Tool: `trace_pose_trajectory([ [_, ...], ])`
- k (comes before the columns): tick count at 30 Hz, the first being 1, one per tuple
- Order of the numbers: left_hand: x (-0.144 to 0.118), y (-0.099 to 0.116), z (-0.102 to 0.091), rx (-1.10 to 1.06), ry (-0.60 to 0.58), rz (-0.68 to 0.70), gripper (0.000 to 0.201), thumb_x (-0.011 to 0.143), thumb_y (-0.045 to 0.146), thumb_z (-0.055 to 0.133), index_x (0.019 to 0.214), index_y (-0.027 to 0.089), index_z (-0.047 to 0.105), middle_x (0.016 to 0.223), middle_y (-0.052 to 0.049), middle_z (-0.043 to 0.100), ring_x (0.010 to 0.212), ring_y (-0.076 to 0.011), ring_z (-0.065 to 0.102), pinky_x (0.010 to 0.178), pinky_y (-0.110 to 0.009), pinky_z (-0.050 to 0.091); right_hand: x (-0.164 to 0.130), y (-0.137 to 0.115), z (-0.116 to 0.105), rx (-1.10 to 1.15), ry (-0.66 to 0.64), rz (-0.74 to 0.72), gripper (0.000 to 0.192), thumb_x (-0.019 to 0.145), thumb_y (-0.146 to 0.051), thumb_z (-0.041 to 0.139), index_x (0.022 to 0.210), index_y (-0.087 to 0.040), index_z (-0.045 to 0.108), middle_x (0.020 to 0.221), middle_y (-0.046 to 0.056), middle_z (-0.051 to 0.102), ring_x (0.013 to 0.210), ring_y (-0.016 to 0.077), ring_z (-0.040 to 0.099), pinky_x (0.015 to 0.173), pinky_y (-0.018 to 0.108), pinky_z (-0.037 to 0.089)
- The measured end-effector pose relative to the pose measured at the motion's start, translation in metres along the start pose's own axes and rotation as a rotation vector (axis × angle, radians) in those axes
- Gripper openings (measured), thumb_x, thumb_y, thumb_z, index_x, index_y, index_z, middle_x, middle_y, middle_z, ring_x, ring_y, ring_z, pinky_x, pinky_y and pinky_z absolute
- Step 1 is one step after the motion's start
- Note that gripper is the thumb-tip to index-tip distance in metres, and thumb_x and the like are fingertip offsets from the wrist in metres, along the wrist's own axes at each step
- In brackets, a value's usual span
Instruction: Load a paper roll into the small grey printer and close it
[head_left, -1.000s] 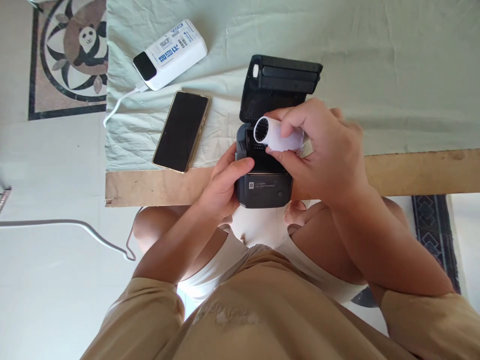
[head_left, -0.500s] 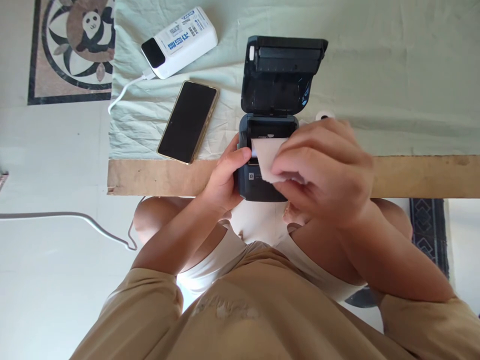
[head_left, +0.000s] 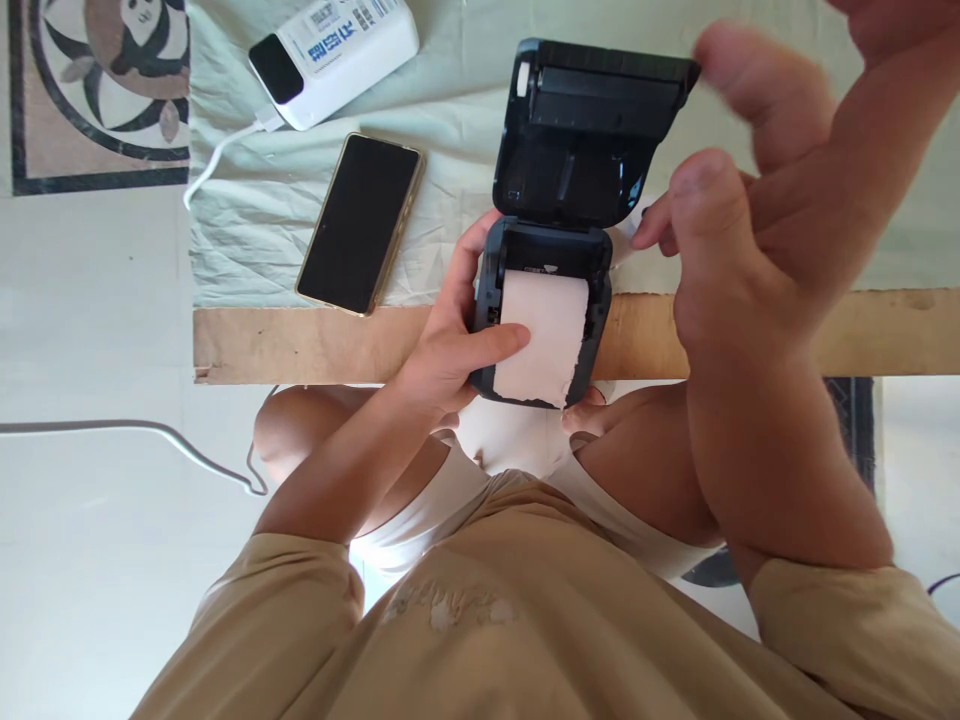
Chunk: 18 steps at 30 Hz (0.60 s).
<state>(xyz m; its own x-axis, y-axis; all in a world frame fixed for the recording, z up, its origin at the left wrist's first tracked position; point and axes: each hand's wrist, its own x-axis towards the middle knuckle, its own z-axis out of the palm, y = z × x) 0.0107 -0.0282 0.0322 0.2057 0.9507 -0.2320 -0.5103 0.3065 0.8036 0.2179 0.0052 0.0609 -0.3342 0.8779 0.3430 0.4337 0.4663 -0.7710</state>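
Note:
A small black thermal printer [head_left: 487, 300] is in my left hand [head_left: 465, 340], its fingers around the left side. Its black lid [head_left: 592, 120] is hinged up at the back. A strip of white paper [head_left: 551, 350] with a ragged torn end lies over the compartment and front edge, and my left thumb presses on it. My right hand [head_left: 772, 200] is raised to the right of the lid, fingers apart and partly blurred, with no held thing visible. One fingertip is close to the lid's upper right corner; I cannot tell whether they touch.
Left of the printer a dark-screened phone [head_left: 360, 222] lies on the green cloth [head_left: 442, 170]. Behind it is a white power bank [head_left: 337, 60] with a white cable [head_left: 225, 155] plugged in. A wooden table edge [head_left: 315, 345] runs along the front.
My right hand has let go of the paper and moved up and right, opening. The paper now lies flat toward the front under my left thumb.

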Motion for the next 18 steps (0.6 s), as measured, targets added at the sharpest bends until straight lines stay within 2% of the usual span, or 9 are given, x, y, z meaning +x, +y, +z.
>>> trace_pose_trajectory([
  [4, -0.003, 0.001, 0.005, 0.013, 0.060, 0.005, 0.063, 0.078, 0.024, 0.096, 0.134, 0.037, 0.069, 0.127, 0.001, 0.079, 0.120, -0.0261, 0.078, 0.094, -0.034, 0.066, 0.000, 0.004, 0.003, -0.002, 0.075, -0.047, 0.026, 0.106, -0.047, 0.072, 0.131, -0.038, 0.072, 0.129, 0.005, 0.076, 0.124, 0.0261, 0.074, 0.083, 0.040, 0.069],
  [8, -0.004, -0.003, 0.014, -0.017, 0.197, -0.004, 0.066, 0.073, 0.030, 0.097, 0.133, 0.036, 0.070, 0.124, -0.001, 0.080, 0.138, -0.0353, 0.074, 0.104, -0.043, 0.065, 0.003, 0.009, 0.009, 0.076, 0.236, -0.265, 0.016, 0.097, -0.025, 0.073, 0.111, -0.032, 0.077, 0.112, 0.003, 0.079, 0.095, 0.0191, 0.073, 0.061, 0.033, 0.055],
  [11, -0.003, -0.006, 0.017, -0.032, 0.258, 0.008, 0.067, 0.068, 0.033, 0.100, 0.128, 0.035, 0.070, 0.126, -0.001, 0.080, 0.145, -0.0376, 0.071, 0.107, -0.043, 0.065, 0.004, 0.012, 0.010, 0.091, 0.195, -0.284, 0.013, 0.091, -0.020, 0.073, 0.101, -0.029, 0.076, 0.112, 0.002, 0.078, 0.074, 0.0121, 0.063, 0.057, 0.030, 0.052],
  [14, -0.002, -0.008, 0.016, -0.037, 0.236, 0.051, 0.064, 0.069, 0.029, 0.099, 0.126, 0.034, 0.070, 0.122, 0.000, 0.081, 0.133, -0.0313, 0.077, 0.103, -0.037, 0.065, 0.002, 0.017, 0.009, 0.075, 0.124, -0.333, 0.015, 0.087, -0.015, 0.072, 0.096, -0.027, 0.076, 0.122, 0.003, 0.073, 0.063, 0.0071, 0.048, 0.055, 0.029, 0.054],
  [16, -0.002, -0.007, 0.016, -0.066, 0.191, 0.088, 0.065, 0.071, 0.025, 0.099, 0.129, 0.035, 0.071, 0.121, 0.001, 0.080, 0.129, -0.0270, 0.077, 0.101, -0.034, 0.064, -0.002, 0.020, 0.011, 0.063, 0.071, -0.325, 0.017, 0.088, -0.014, 0.069, 0.095, -0.028, 0.076, 0.131, 0.005, 0.071, 0.067, 0.0087, 0.053, 0.055, 0.030, 0.056],
  [18, -0.003, -0.005, 0.015, -0.121, 0.146, 0.101, 0.068, 0.072, 0.026, 0.100, 0.132, 0.036, 0.070, 0.128, 0.000, 0.079, 0.134, -0.0274, 0.075, 0.102, -0.034, 0.063, -0.006, 0.022, 0.015, 0.065, 0.039, -0.298, 0.016, 0.093, -0.018, 0.066, 0.097, -0.029, 0.076, 0.140, 0.006, 0.069, 0.078, 0.0133, 0.062, 0.056, 0.031, 0.056],
])
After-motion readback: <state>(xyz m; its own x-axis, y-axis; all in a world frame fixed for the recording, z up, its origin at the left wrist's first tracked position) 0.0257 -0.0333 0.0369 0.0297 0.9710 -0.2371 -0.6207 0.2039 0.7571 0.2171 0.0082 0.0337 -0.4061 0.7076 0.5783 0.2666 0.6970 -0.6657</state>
